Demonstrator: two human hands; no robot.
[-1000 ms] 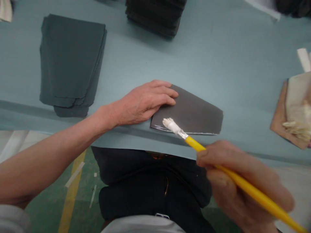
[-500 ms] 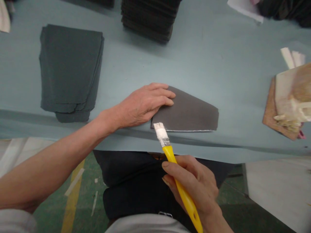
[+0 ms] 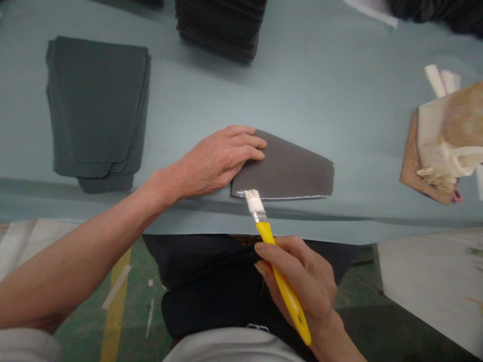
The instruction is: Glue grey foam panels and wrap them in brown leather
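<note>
A dark grey-brown panel (image 3: pixel 290 168), tapered towards the right, lies flat near the front edge of the table. My left hand (image 3: pixel 228 158) rests on its left end, palm down with the fingers stretched out. In my right hand (image 3: pixel 304 274) is a paintbrush (image 3: pixel 266 234) with a yellow handle, gripped between thumb and fingers. The white-coated bristles touch the panel's near edge close to its left corner. A thin line of white runs along that edge, with white streaks left of the bristles.
On the left lies a stack of dark grey-green pieces (image 3: pixel 100 105). Behind the panel stands a tall dark stack (image 3: pixel 222 27). At the right, a stained container (image 3: pixel 449 130) with pale dried residue sits on a brown board (image 3: pixel 407 171). Pale green-blue sheeting (image 3: pixel 302 90) covers the table.
The brush has moved slightly right along the panel's near edge, and white streaks now show at its left corner. My left hand stays on the panel. The whole view has shifted a little.
</note>
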